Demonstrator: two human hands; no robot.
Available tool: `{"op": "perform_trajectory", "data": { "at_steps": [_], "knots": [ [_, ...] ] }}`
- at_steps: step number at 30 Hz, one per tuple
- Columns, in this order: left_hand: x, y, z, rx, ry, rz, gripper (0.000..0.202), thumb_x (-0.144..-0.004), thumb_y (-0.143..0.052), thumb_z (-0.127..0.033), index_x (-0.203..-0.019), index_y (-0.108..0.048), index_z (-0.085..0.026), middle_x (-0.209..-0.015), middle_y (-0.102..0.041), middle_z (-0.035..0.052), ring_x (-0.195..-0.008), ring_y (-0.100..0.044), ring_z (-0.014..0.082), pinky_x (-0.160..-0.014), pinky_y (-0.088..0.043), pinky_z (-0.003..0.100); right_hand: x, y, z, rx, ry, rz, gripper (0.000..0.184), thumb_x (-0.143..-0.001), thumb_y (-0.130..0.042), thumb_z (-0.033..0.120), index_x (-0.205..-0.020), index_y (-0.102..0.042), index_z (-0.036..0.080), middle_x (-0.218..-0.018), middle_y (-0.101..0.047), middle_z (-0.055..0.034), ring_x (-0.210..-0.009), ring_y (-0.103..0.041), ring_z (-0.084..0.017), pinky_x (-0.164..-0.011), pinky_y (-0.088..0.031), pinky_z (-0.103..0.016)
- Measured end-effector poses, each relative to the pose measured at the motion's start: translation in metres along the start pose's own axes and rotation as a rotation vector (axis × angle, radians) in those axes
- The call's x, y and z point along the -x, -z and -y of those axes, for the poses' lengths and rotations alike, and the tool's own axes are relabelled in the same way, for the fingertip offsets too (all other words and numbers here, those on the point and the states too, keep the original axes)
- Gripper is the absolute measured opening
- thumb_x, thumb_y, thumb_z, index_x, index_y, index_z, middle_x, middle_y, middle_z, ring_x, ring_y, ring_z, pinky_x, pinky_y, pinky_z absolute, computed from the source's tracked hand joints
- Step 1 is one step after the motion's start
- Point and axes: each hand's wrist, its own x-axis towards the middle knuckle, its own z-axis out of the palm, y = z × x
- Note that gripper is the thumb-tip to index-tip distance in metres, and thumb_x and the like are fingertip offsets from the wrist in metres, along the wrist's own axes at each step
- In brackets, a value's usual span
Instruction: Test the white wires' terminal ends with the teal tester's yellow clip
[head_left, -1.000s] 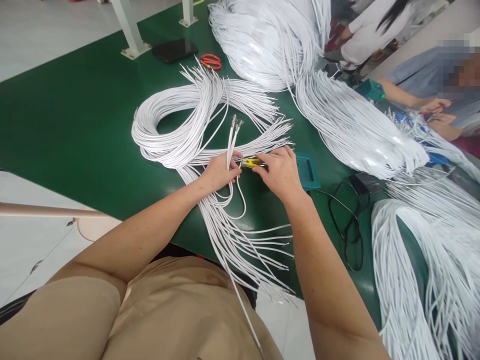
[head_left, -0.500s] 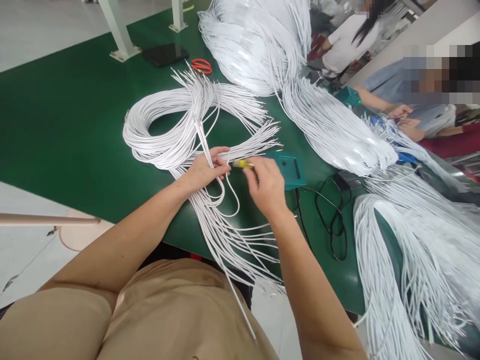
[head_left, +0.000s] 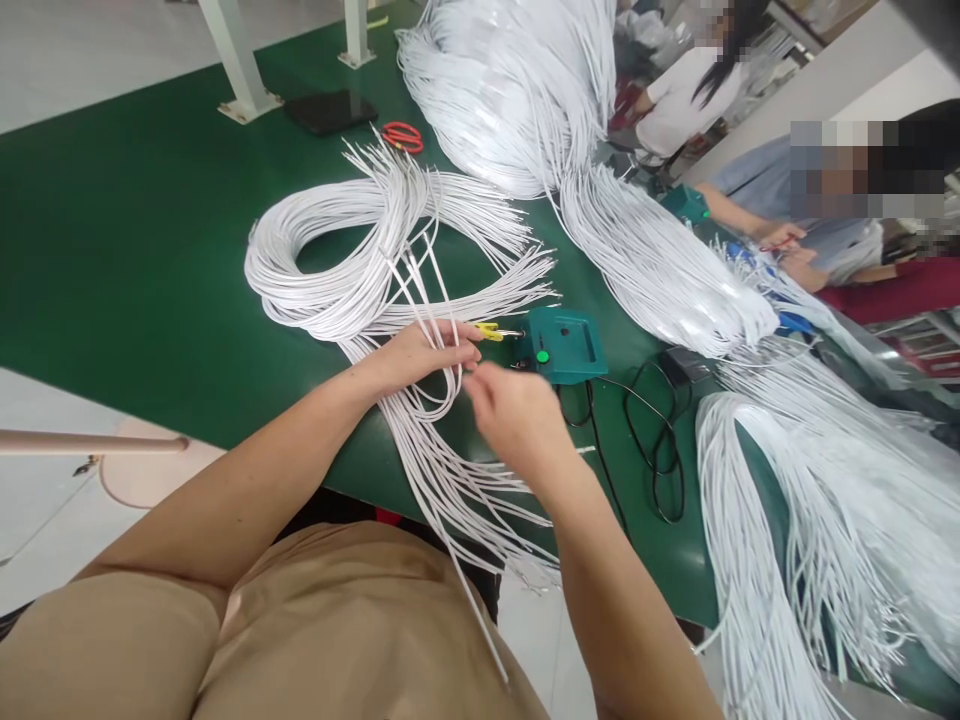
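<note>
My left hand (head_left: 424, 358) is closed around several white cables (head_left: 426, 295), which run up over the coil and loop down below my fingers. Close to those fingertips, my right hand (head_left: 517, 410) has its fingers curled in a pinch. What lies between them is hidden. A yellow clip (head_left: 489, 331) with a metal tip sits just past my left fingertips, against the side of a green box (head_left: 570, 345) with a lit green button (head_left: 542, 357). Beneath and behind my left hand lies a coiled bundle of white cables (head_left: 322, 290).
Red-handled scissors (head_left: 403, 137) and a flat black object (head_left: 330, 110) lie at the back. Large white cable bundles (head_left: 660, 260) stretch along the right. A black adapter (head_left: 686, 370) with its cord rests nearby. Two people work at the upper right.
My right hand has let go of the yellow clip, now beside the green box, and moved left and down to my left fingertips. The held cables have spread apart.
</note>
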Motion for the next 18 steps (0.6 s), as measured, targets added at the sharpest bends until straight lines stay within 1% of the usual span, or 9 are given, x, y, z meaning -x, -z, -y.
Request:
{"op": "perform_trajectory", "data": {
  "at_steps": [2, 3, 5, 6, 7, 10, 12, 16, 18],
  "knots": [
    [0.0, -0.002, 0.001, 0.001, -0.037, 0.094, 0.037, -0.073, -0.075, -0.039, -0.102, -0.07, -0.016, -0.089, -0.072, 0.0057, -0.084, -0.066, 0.0178, -0.081, -0.051, 0.032, -0.019, 0.014, -0.001, -0.154, -0.082, -0.168, 0.026, -0.095, -0.044, 0.035, -0.101, -0.065, 0.021, -0.086, -0.07, -0.0066, -0.071, -0.06, -0.019, -0.062, -0.037, -0.029],
    [-0.001, -0.002, 0.001, -0.005, -0.045, 0.144, 0.035, -0.072, -0.076, -0.038, -0.098, -0.071, -0.015, -0.085, -0.071, 0.0049, -0.082, -0.066, 0.0174, -0.08, -0.051, 0.031, -0.027, 0.017, -0.002, -0.188, -0.092, -0.195, 0.023, -0.093, -0.047, 0.035, -0.1, -0.064, 0.021, -0.089, -0.07, -0.0065, -0.073, -0.06, -0.019, -0.063, -0.037, -0.028],
    [-0.001, -0.002, 0.001, 0.004, -0.025, 0.202, 0.031, -0.071, -0.077, -0.037, -0.093, -0.071, -0.015, -0.082, -0.07, 0.004, -0.078, -0.065, 0.0162, -0.078, -0.052, 0.031, -0.041, 0.017, -0.005, -0.228, -0.082, -0.174, 0.018, -0.09, -0.052, 0.033, -0.089, -0.065, 0.02, -0.086, -0.069, -0.0056, -0.073, -0.058, -0.018, -0.063, -0.036, -0.028],
    [-0.002, -0.001, 0.001, 0.024, 0.001, 0.191, 0.032, -0.072, -0.076, -0.036, -0.095, -0.071, -0.015, -0.083, -0.07, 0.004, -0.078, -0.066, 0.0155, -0.079, -0.052, 0.03, -0.045, 0.014, -0.007, -0.242, -0.077, -0.152, 0.016, -0.088, -0.053, 0.03, -0.083, -0.064, 0.02, -0.082, -0.068, -0.0047, -0.071, -0.057, -0.017, -0.064, -0.036, -0.028],
    [-0.002, 0.0, 0.0, 0.055, 0.027, 0.147, 0.034, -0.073, -0.076, -0.036, -0.1, -0.071, -0.016, -0.088, -0.071, 0.0043, -0.081, -0.066, 0.0151, -0.08, -0.052, 0.03, -0.047, 0.01, -0.009, -0.265, -0.076, -0.137, 0.016, -0.088, -0.053, 0.029, -0.078, -0.063, 0.02, -0.077, -0.067, -0.0034, -0.068, -0.056, -0.017, -0.064, -0.036, -0.028],
    [-0.001, 0.002, -0.004, 0.203, 0.069, -0.074, 0.043, -0.076, -0.073, -0.036, -0.115, -0.066, -0.018, -0.101, -0.071, 0.0063, -0.091, -0.066, 0.0154, -0.084, -0.052, 0.031, -0.046, -0.006, -0.016, -0.391, -0.094, -0.117, 0.017, -0.085, -0.054, 0.029, -0.071, -0.059, 0.021, -0.065, -0.062, 0.0005, -0.062, -0.054, -0.015, -0.064, -0.037, -0.028],
    [0.0, 0.001, -0.008, 0.297, 0.052, -0.179, 0.045, -0.075, -0.075, -0.035, -0.115, -0.065, -0.017, -0.104, -0.07, 0.008, -0.093, -0.066, 0.0157, -0.082, -0.052, 0.029, -0.041, -0.015, -0.018, -0.5, -0.105, -0.074, 0.019, -0.085, -0.054, 0.031, -0.068, -0.056, 0.022, -0.059, -0.059, 0.0025, -0.058, -0.053, -0.014, -0.063, -0.038, -0.027],
    [-0.001, -0.002, -0.012, 0.377, 0.007, -0.308, 0.041, -0.069, -0.079, -0.029, -0.106, -0.069, -0.014, -0.095, -0.07, 0.0065, -0.083, -0.067, 0.0135, -0.069, -0.051, 0.023, -0.034, -0.02, -0.019, -0.654, -0.115, 0.064, 0.021, -0.084, -0.054, 0.033, -0.067, -0.057, 0.021, -0.053, -0.055, 0.0051, -0.05, -0.052, -0.012, -0.06, -0.04, -0.026],
    [-0.001, -0.004, -0.011, 0.357, -0.002, -0.339, 0.039, -0.067, -0.08, -0.027, -0.102, -0.07, -0.013, -0.084, -0.068, 0.0037, -0.077, -0.066, 0.0126, -0.063, -0.049, 0.021, -0.035, -0.016, -0.02, -0.659, -0.102, 0.007, 0.018, -0.082, -0.056, 0.035, -0.071, -0.061, 0.021, -0.058, -0.06, 0.004, -0.053, -0.053, -0.012, -0.061, -0.041, -0.027]
  ]
}}
